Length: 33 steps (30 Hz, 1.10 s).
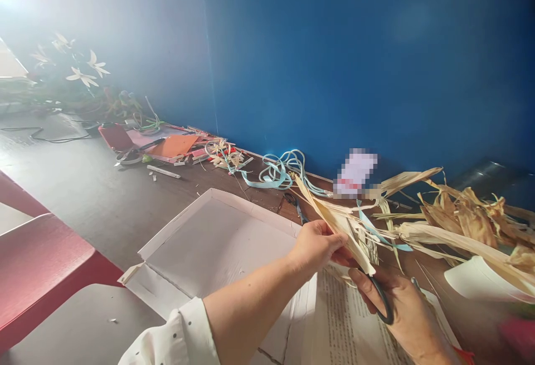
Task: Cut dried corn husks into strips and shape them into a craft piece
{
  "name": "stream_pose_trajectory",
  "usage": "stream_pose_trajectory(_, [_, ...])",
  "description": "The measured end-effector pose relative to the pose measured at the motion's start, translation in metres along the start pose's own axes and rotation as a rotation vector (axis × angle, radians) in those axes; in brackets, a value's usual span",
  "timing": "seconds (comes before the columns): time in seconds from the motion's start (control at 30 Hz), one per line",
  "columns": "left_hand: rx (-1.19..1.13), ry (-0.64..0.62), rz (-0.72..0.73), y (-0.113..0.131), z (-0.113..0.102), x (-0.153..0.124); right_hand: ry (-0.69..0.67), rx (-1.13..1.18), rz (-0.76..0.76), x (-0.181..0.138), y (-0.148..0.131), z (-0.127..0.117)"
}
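Husk strip (328,214): was dry, fibrous, matt. Husk heap (480,217): looked papery, rough and crinkled. Scissors handle (386,305): appeared to be smooth black plastic. Ribbon (276,182): had a satiny finish. Open box (225,237): was matt card, creased at the folds. Printed sheet (351,320): was plain paper. Sleeve (171,334): was dotted cloth. Wall (355,64): was smooth, with a faint sheen.

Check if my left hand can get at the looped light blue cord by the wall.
Probably, yes: nothing tall seems to block the left hand from the cord, though that hand holds a pale husk strip and would likely need freeing.
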<state>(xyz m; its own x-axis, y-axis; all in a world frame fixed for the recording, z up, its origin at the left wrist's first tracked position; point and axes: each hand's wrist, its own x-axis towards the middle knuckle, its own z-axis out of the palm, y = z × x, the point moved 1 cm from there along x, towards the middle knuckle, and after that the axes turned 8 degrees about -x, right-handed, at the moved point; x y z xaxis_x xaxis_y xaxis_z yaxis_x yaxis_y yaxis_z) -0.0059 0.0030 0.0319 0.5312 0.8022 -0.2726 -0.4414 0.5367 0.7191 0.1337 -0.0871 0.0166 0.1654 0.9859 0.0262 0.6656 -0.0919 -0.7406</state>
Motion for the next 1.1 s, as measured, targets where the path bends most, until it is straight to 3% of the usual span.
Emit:
stream_pose_trajectory(0.23, [-0.012,-0.031,0.004,-0.002,-0.002,0.003,0.044,0.013,0.013,-0.001,0.000,0.001])
stream_pose_trajectory(0.43, [-0.012,-0.052,0.051,-0.005,-0.006,0.007,-0.093,0.129,0.058,0.005,0.005,-0.001])
stream_pose_trajectory(0.57, [0.053,0.074,0.143,0.004,-0.010,0.009,-0.119,0.228,0.084,0.011,0.009,0.000])
stream_pose_trajectory(0.67, [0.081,0.173,0.184,0.011,-0.012,0.010,-0.060,0.273,0.128,0.015,0.024,0.001])
stream_pose_trajectory(0.73, [0.101,0.196,0.186,0.012,-0.012,0.010,0.085,0.288,0.170,0.016,0.035,-0.001])
stream_pose_trajectory(0.87, [0.181,0.125,0.165,0.006,-0.010,0.009,0.290,0.276,0.154,0.017,0.038,-0.008])
stream_pose_trajectory(1.1, [0.289,0.014,0.068,-0.007,-0.004,0.005,0.367,0.308,0.146,0.014,0.019,-0.009])
